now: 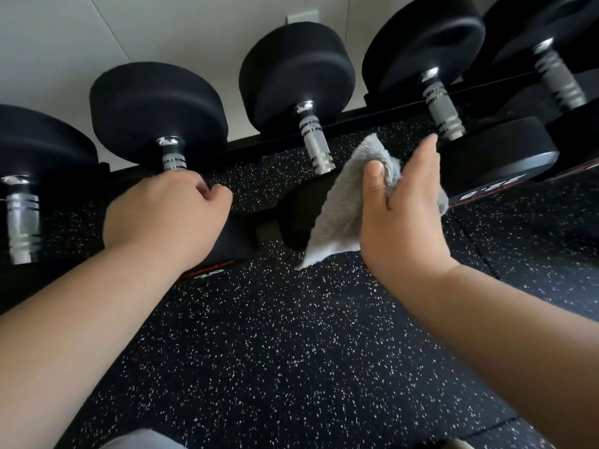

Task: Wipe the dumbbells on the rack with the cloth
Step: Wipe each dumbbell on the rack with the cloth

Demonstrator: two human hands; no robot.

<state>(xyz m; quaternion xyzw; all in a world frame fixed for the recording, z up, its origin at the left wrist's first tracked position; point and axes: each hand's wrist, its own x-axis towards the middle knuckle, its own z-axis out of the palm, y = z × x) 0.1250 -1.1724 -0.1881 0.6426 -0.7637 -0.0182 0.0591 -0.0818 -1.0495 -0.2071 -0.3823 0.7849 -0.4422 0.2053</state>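
Note:
Several black dumbbells with knurled silver handles lie in a row on a black rack (372,113). My left hand (162,212) is wrapped around the handle of the second dumbbell from the left (155,108), hiding most of that handle. My right hand (402,205) holds a grey cloth (343,202) between thumb and fingers. The cloth hangs in front of the near end of the third dumbbell (296,79), just below its handle (316,147). My fingertips reach toward the near head of the fourth dumbbell (496,150).
A black rubber floor with white speckles (291,351) lies under the rack and fills the lower view. A pale wall (113,34) stands behind the dumbbells. Another dumbbell (22,215) sits at the far left and one more (557,72) at the far right.

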